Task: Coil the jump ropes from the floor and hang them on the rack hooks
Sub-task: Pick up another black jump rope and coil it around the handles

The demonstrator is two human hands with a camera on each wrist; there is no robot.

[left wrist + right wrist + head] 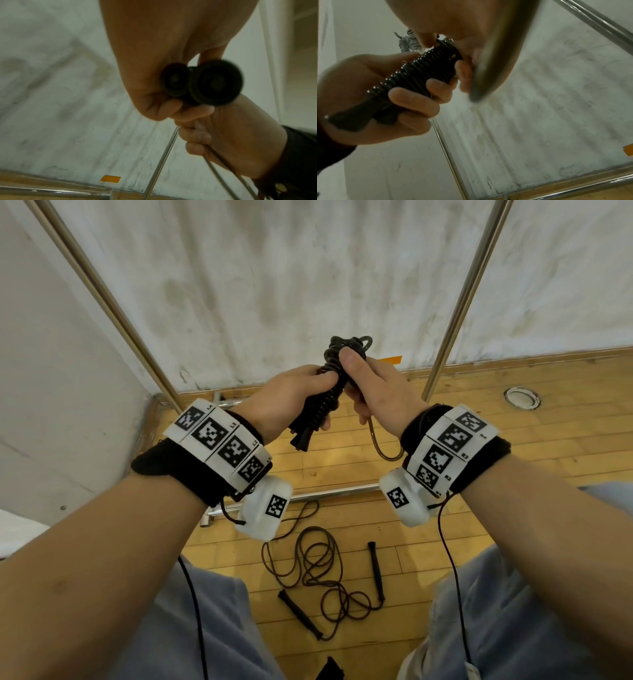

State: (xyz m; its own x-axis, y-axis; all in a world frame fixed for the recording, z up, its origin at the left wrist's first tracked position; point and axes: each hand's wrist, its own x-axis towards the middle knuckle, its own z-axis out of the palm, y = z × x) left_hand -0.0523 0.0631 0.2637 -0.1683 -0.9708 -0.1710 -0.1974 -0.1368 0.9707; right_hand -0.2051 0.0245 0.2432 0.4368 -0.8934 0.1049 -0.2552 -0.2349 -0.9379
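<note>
Two hands meet in front of the wall, sharing one dark jump rope. On the left, the left hand (pixel 291 402) curls tightly round both handles (pixel 412 75), held side by side with cord wound over them. To its right, the right hand (pixel 373 392) pinches the bundle's top (pixel 346 350) under its thumb, and a loose tail of cord (pixel 385 448) loops down from its fingers. The step in hand looks like finishing the wrap. Next, the tail needs tucking in, then the bundle goes up to a hook; no hooks show. Near the feet, a second rope (pixel 325 577) lies tangled on the wooden floor (pixel 479 440), not yet coiled.
</note>
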